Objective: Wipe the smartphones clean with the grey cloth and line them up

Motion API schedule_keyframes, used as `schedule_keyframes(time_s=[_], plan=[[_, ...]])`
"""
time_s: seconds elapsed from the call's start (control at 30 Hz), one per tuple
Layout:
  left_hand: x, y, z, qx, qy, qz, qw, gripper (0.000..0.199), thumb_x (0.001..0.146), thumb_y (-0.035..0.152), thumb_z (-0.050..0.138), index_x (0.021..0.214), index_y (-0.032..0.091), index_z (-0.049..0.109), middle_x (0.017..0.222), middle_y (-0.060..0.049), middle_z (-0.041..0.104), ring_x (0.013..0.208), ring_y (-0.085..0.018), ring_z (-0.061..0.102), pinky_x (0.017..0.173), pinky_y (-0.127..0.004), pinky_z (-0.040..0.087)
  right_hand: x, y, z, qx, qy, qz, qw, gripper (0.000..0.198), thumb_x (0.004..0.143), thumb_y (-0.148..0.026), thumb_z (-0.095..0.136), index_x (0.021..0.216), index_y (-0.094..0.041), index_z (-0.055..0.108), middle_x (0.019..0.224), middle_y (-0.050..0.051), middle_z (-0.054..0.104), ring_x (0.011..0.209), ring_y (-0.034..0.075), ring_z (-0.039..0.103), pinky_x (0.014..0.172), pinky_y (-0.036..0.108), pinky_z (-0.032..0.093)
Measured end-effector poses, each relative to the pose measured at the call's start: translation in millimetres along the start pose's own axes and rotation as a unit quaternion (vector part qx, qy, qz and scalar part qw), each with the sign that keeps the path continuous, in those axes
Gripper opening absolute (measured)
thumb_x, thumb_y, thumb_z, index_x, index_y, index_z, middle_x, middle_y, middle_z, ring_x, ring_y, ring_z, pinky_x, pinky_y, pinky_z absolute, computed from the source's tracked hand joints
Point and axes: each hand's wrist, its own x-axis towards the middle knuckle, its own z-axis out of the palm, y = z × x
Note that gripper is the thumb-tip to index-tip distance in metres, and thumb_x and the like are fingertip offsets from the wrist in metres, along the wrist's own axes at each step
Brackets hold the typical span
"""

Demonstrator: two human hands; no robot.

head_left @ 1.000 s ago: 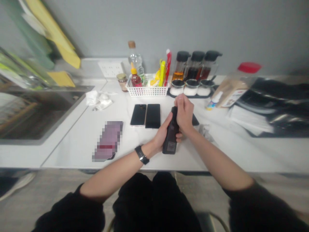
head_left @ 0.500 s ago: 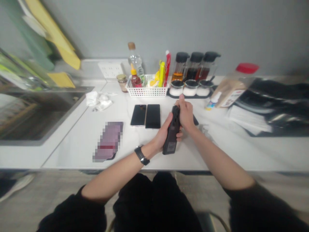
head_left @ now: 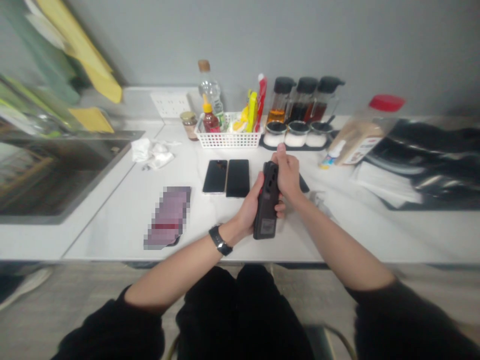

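Note:
A black smartphone (head_left: 267, 207) in a rugged-looking case is tilted up over the counter, its back with camera lenses facing me. My left hand (head_left: 250, 209), with a watch on the wrist, wraps round it; the thumb lies on the left edge and fingertips show at the right edge. Closed at the phone's upper right edge is my right hand (head_left: 286, 174), thumb pointing up; its fingertips are partly hidden. Two dark-screened smartphones, one on the left (head_left: 215, 176) and one on the right (head_left: 237, 178), lie side by side just beyond. A dark flat object (head_left: 304, 184) shows partly behind my right wrist.
A blurred-out phone (head_left: 168, 220) lies at the left, near crumpled tissues (head_left: 152, 153) and the sink (head_left: 108, 172). Along the wall stand a white basket (head_left: 228, 141), sauce bottles (head_left: 284, 102) and seasoning jars (head_left: 297, 134). A red-lidded container (head_left: 362, 130) leans at the right.
The smartphone has turned slightly in my hands, so more of its back faces me. Both hands stay on it. The view has shifted a little.

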Motion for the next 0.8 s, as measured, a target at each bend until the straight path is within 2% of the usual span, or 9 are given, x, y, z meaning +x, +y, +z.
schedule_keyframes(time_s=[0.1, 0.23, 0.4, 0.53, 0.63, 0.7, 0.73, 0.77, 0.8], plan=[[-2.6, 4.1, -0.4, 0.013, -0.002, -0.001, 1.0, 0.069, 0.099, 0.078, 0.056, 0.087, 0.013, 0.071, 0.081, -0.006, 0.066, 0.063, -0.015, 0.059, 0.059, -0.028, 0.054, 1.1, -3.6, -2.1, 0.014, -0.016, -0.017, 1.0, 0.079, 0.1, -0.089, 0.031, 0.055, -0.026, 0.045, 0.054, -0.002, 0.045, 0.055, 0.015, 0.044, 0.061, 0.035, 0.032], [-2.3, 7.6, -0.9, 0.006, 0.008, -0.009, 1.0, 0.064, 0.102, 0.073, 0.055, 0.093, 0.013, 0.075, 0.085, -0.009, 0.072, 0.067, -0.018, 0.066, 0.063, -0.033, 0.059, 2.6, -5.3, -6.2, -0.001, -0.005, -0.034, 0.999, 0.082, 0.099, -0.092, 0.028, 0.055, -0.025, 0.047, 0.053, -0.001, 0.049, 0.056, 0.016, 0.047, 0.063, 0.035, 0.034], [-0.6, 9.4, -0.1, 0.017, 0.065, 0.0, 0.998, 0.06, 0.108, 0.064, 0.046, 0.102, 0.013, 0.077, 0.088, -0.011, 0.078, 0.072, -0.022, 0.074, 0.071, -0.039, 0.065, -0.2, -4.5, -8.5, -0.027, -0.018, -0.037, 0.999, 0.087, 0.093, -0.098, 0.02, 0.05, -0.026, 0.042, 0.049, -0.001, 0.042, 0.051, 0.015, 0.042, 0.061, 0.036, 0.029], [-1.2, 18.0, 1.1, 0.037, 0.134, 0.056, 0.989, 0.059, 0.111, 0.062, 0.041, 0.107, 0.014, 0.075, 0.082, -0.007, 0.077, 0.071, -0.021, 0.076, 0.073, -0.036, 0.066, -1.0, -5.4, -11.2, 0.104, -0.063, -0.034, 0.992, 0.084, 0.096, -0.095, 0.027, 0.052, -0.026, 0.042, 0.051, -0.003, 0.039, 0.051, 0.013, 0.038, 0.058, 0.033, 0.03], [-7.6, 31.4, 0.6, 0.088, 0.16, 0.129, 0.975, 0.059, 0.107, 0.069, 0.048, 0.109, 0.015, 0.073, 0.083, -0.004, 0.073, 0.069, -0.017, 0.073, 0.072, -0.032, 0.064, 8.0, -2.6, -18.1, 0.255, -0.09, -0.006, 0.963, 0.078, 0.096, -0.093, 0.039, 0.053, -0.027, 0.037, 0.051, -0.005, 0.033, 0.047, 0.012, 0.032, 0.053, 0.032, 0.027], [-16.3, 39.9, -0.1, 0.19, 0.149, 0.175, 0.955, 0.061, 0.099, 0.073, 0.06, 0.115, 0.016, 0.072, 0.091, -0.004, 0.073, 0.07, -0.016, 0.072, 0.07, -0.03, 0.063, 17.7, 2.5, -24.7, 0.338, -0.114, 0.013, 0.934, 0.078, 0.093, -0.095, 0.041, 0.054, -0.029, 0.036, 0.048, -0.007, 0.028, 0.044, 0.013, 0.026, 0.049, 0.033, 0.024], [-21.7, 42.6, -0.4, 0.268, 0.144, 0.192, 0.933, 0.064, 0.095, 0.074, 0.066, 0.119, 0.016, 0.072, 0.095, -0.004, 0.073, 0.072, -0.016, 0.071, 0.068, -0.029, 0.062, 22.5, 5.9, -27.8, 0.365, -0.126, 0.019, 0.922, 0.077, 0.091, -0.098, 0.04, 0.054, -0.03, 0.037, 0.047, -0.008, 0.025, 0.044, 0.013, 0.024, 0.048, 0.033, 0.023], [-27.3, 43.6, -0.7, 0.355, 0.142, 0.208, 0.9, 0.066, 0.092, 0.074, 0.071, 0.123, 0.016, 0.072, 0.1, -0.006, 0.073, 0.075, -0.017, 0.071, 0.069, -0.029, 0.061, 26.7, 9.6, -30.4, 0.386, -0.135, 0.024, 0.912, 0.077, 0.089, -0.1, 0.04, 0.055, -0.031, 0.036, 0.046, -0.008, 0.022, 0.044, 0.014, 0.021, 0.047, 0.033, 0.023], [-32.8, 42.5, -1.0, 0.447, 0.143, 0.223, 0.854, 0.067, 0.09, 0.072, 0.073, 0.127, 0.016, 0.072, 0.107, -0.008, 0.074, 0.081, -0.018, 0.072, 0.073, -0.03, 0.061, 30.1, 13.6, -32.2, 0.401, -0.136, 0.03, 0.905, 0.077, 0.087, -0.101, 0.039, 0.056, -0.031, 0.035, 0.047, -0.009, 0.02, 0.045, 0.014, 0.018, 0.046, 0.033, 0.022]])
